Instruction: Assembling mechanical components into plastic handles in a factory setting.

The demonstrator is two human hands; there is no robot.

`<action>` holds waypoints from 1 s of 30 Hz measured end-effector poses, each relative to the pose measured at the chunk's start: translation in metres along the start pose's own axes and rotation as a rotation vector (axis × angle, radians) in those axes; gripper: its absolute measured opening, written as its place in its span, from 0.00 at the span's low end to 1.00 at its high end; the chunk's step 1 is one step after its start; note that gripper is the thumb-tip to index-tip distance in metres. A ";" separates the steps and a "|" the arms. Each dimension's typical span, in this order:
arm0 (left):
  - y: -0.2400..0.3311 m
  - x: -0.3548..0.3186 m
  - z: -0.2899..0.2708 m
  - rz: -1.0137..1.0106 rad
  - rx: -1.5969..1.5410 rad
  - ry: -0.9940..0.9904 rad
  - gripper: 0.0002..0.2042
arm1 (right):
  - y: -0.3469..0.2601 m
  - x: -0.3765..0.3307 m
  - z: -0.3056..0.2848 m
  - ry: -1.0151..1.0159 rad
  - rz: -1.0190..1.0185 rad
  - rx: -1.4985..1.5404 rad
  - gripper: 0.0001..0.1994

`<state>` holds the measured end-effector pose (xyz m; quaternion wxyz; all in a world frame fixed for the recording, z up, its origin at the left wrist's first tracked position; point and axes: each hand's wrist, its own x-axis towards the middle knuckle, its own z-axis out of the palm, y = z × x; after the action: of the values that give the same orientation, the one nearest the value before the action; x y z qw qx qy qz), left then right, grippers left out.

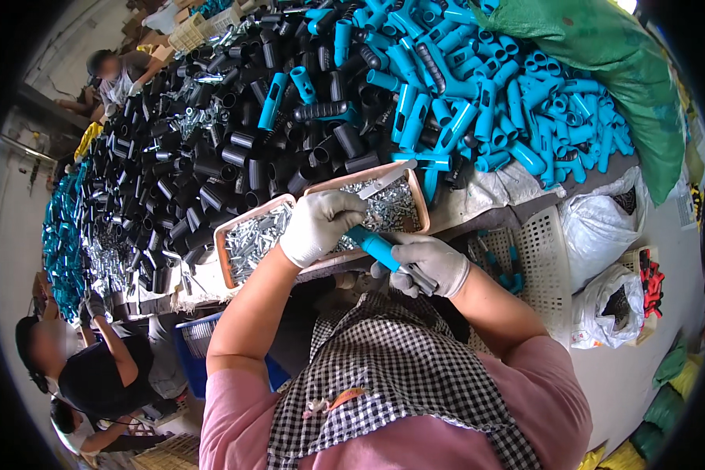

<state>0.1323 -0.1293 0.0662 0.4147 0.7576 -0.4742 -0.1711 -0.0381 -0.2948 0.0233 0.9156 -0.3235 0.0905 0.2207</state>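
Your right hand (424,265), gloved in white, is closed around the lower end of a blue handle (374,246). The handle's long axis runs diagonally: its free end points up and to your left, toward the trays, and its gripped end sits low and to your right, just above the checked apron (399,368). A dark or metallic part appears to project from under the right palm, though the glove hides most of it and you cannot confirm what it is.

Your left hand (319,225), also gloved, is curled with the fingers bent down. It sits directly above and to the left of the handle's free end, overlapping the near rim of the two shallow pink trays (225,258) filled with small metal pieces (265,235). Whether the left fingers pinch one of those pieces cannot be told; the glove covers the fingertips.

The governing relation: the handle's open end faces the left hand, and the left hand is the nearer one to both the trays and that end. The two hands are close together, almost touching across the handle.

Beyond the trays, the counter (493,196) carries a heap of black tubes (211,149) on your left and a heap of blue handles (493,102) on your right. A white perforated basket (544,258) stands beside your right forearm.
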 end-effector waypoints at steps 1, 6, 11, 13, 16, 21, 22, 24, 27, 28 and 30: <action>0.000 -0.001 0.002 0.117 -0.065 0.035 0.06 | 0.001 0.001 -0.001 0.007 -0.005 0.067 0.24; 0.002 -0.008 0.008 0.382 0.030 -0.003 0.09 | 0.006 0.000 -0.006 -0.014 -0.014 0.200 0.19; -0.005 -0.019 0.009 0.347 -0.139 -0.041 0.08 | 0.011 -0.003 0.004 -0.019 -0.091 -0.080 0.19; 0.001 -0.026 0.008 0.226 -0.112 -0.077 0.09 | 0.008 -0.008 0.013 0.074 -0.067 -0.188 0.19; 0.010 -0.029 0.005 0.145 -0.045 -0.115 0.13 | 0.008 -0.015 0.014 0.055 -0.105 -0.476 0.27; 0.023 -0.039 0.006 0.028 0.009 -0.275 0.19 | 0.010 -0.026 0.005 -0.034 -0.070 -0.488 0.32; 0.026 -0.040 0.006 0.016 0.012 -0.301 0.20 | 0.012 -0.025 0.000 -0.069 -0.070 -0.483 0.33; 0.030 -0.038 0.007 -0.078 0.005 -0.334 0.20 | 0.014 -0.026 -0.003 -0.089 -0.067 -0.452 0.33; 0.038 -0.038 0.012 0.063 0.177 -0.344 0.22 | 0.020 -0.030 -0.006 -0.058 -0.078 -0.482 0.33; 0.038 -0.040 0.016 0.123 0.186 -0.340 0.23 | 0.022 -0.031 -0.009 -0.057 -0.082 -0.481 0.33; 0.045 -0.039 0.019 0.146 0.350 -0.502 0.21 | 0.025 -0.033 -0.010 -0.061 -0.023 -0.568 0.31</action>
<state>0.0750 -0.1137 0.0857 0.1591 0.7156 -0.6370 -0.2383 -0.0794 -0.2951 0.0122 0.7930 -0.5615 -0.0061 0.2364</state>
